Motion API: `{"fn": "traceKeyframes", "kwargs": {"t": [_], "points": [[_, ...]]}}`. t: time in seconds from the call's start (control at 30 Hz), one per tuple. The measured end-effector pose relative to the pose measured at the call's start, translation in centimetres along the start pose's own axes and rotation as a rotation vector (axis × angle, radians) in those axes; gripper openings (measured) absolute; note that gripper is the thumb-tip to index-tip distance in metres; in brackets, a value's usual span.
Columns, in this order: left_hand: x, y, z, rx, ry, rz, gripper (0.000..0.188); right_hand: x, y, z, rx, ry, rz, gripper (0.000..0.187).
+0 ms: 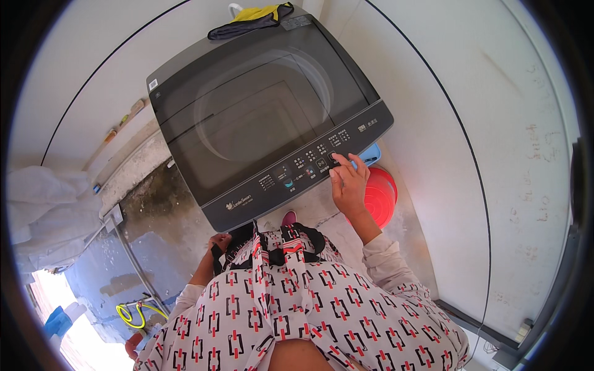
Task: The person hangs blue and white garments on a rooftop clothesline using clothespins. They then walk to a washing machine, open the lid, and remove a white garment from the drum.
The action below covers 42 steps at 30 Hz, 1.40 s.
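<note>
A dark grey top-loading washing machine [204, 179] stands before me, its tinted glass lid down. My right hand [350, 188] is at the control panel [291, 176] along the near edge. One fingertip meets the panel near its right-hand buttons; the fingers are bent, a little apart, and hold nothing. Lower left, by the machine's near corner, my left hand [219, 240] is closed on a black cloth [240, 240] that hangs against my patterned clothing. Part of the left hand's grip is hidden.
A yellow and grey cloth [253, 20] lies on the machine's back edge. Right of the machine, a red basin [382, 196] and a blue item [371, 153] sit low. White fabric [46, 210] hangs at left, above a yellow hose [133, 316]. A white wall [495, 123] bounds the right.
</note>
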<state>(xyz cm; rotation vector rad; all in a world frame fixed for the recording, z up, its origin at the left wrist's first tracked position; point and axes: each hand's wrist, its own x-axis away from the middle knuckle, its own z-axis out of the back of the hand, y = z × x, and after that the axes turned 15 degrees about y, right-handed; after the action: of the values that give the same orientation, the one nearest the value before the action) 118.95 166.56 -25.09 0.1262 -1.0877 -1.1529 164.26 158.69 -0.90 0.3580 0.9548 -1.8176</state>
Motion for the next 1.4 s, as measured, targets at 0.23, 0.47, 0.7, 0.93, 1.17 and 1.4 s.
{"fn": "traceKeyframes", "kwargs": {"t": [0.23,0.47,0.7,0.93,1.17,1.4], "points": [[0.0,0.0,0.0,-0.025,0.014,-0.014,0.026,0.1,-0.1,0.0,-0.002,0.005,-0.006,0.008],[0.0,-0.1,-0.1,-0.015,0.009,-0.01,0.025,0.0,-0.1,0.0,-0.005,0.005,-0.007,0.007],[0.5,0.7,0.2,0.009,-0.007,0.007,0.021,0.1,-0.2,0.1,-0.003,0.004,-0.007,0.007],[1.1,1.6,0.6,-0.005,-0.007,-0.002,0.018,0.2,-0.2,0.2,-0.004,0.001,-0.004,0.009],[1.1,1.7,0.5,-0.023,0.016,0.02,0.018,0.1,-0.1,0.4,-0.005,-0.005,-0.008,0.009],[1.3,2.1,0.7,-0.059,0.004,0.049,0.022,0.2,-0.2,0.4,0.0,-0.005,-0.007,0.01]]}}
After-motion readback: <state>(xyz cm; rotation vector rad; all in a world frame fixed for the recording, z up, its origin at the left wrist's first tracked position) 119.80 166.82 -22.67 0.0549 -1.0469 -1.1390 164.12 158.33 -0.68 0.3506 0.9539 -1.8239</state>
